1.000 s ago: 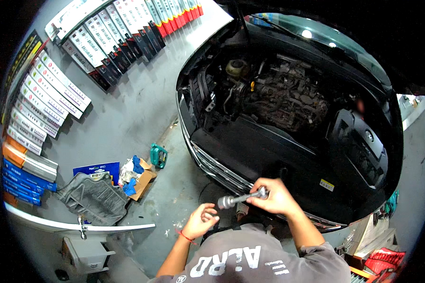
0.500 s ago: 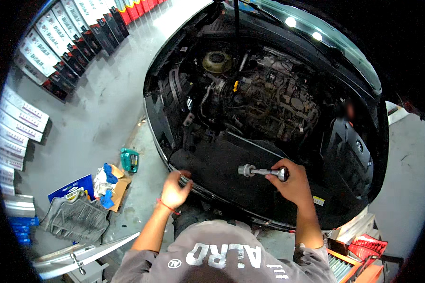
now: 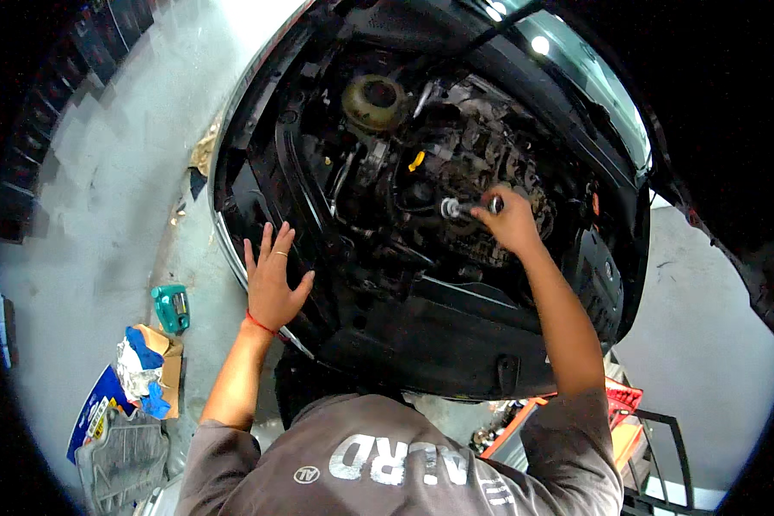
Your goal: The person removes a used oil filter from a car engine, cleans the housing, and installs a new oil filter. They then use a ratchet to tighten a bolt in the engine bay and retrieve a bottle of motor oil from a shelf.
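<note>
My right hand (image 3: pixel 514 222) grips a chrome socket wrench (image 3: pixel 451 207), its socket end pointing left over the engine (image 3: pixel 469 129). Whether the socket touches any part below cannot be made out. A yellow dipstick handle (image 3: pixel 416 162) sticks up just beyond the tool. Fingers spread, my left hand (image 3: pixel 273 284) rests on the car's front left edge, holding nothing. Farther off stands the round, yellowish fluid reservoir (image 3: pixel 373 105) with a dark cap.
A black cover (image 3: pixel 404 331) lies across the car's front. An engine cover (image 3: pixel 595 268) sits at the bay's right. On the floor at left are a green jug (image 3: pixel 171 310) and a carton (image 3: pixel 174 365) with rags. An orange tool cart (image 3: pixel 512 430) stands near my right elbow.
My right hand has carried the socket wrench forward from above the front cover to over the engine. My left hand has moved forward and left, its fingers now spread on the car's edge.
</note>
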Motion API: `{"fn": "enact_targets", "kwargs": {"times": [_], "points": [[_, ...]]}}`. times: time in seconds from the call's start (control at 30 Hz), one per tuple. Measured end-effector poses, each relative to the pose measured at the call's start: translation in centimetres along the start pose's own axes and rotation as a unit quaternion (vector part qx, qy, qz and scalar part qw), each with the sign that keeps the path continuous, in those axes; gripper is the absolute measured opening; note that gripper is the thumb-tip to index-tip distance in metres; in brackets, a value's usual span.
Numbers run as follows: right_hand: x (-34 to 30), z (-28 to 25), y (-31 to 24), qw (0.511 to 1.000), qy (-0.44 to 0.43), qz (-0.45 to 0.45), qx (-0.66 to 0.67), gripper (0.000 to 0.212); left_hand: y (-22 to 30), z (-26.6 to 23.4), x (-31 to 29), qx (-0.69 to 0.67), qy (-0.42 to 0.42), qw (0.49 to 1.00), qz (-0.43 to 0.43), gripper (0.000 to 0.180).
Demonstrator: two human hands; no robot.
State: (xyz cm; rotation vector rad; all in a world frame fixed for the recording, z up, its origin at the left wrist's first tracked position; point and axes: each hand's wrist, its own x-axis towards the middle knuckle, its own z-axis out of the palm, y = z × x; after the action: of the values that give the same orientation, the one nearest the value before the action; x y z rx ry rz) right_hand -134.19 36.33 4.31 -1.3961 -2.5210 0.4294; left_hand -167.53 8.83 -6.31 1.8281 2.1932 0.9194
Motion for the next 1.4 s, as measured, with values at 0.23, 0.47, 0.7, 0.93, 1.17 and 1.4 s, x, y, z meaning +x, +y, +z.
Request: {"fn": "enact_targets", "kwargs": {"times": [0.23,0.47,0.7,0.93,1.17,1.4], "points": [[8.7,5.7,1.6,0.988,-0.086,0.109,-0.062,0.042,-1.9,1.0,0.6,-0.009,-0.023,0.999,-0.028,0.075],[10.6,3.3,5.0,0.930,-0.258,-0.142,-0.220,0.034,-2.7,1.7,0.3,-0.040,-0.009,0.999,-0.025,0.067],[14.3,3.5,3.4,0.859,-0.301,-0.317,-0.267,0.025,-2.7,1.6,0.2,-0.045,-0.034,0.997,-0.044,0.054],[14.0,5.3,2.3,0.950,-0.253,-0.049,-0.177,0.039,-3.3,1.8,0.4,-0.062,-0.031,0.997,-0.038,0.046],[11.9,5.2,-0.3,0.901,-0.324,0.288,0.029,0.043,-3.4,1.9,0.6,-0.057,-0.024,0.997,-0.034,0.039],[15.0,4.8,4.0,0.907,-0.241,-0.230,-0.257,0.038,-3.2,1.8,0.5,-0.060,-0.015,0.998,-0.029,0.037]]}}
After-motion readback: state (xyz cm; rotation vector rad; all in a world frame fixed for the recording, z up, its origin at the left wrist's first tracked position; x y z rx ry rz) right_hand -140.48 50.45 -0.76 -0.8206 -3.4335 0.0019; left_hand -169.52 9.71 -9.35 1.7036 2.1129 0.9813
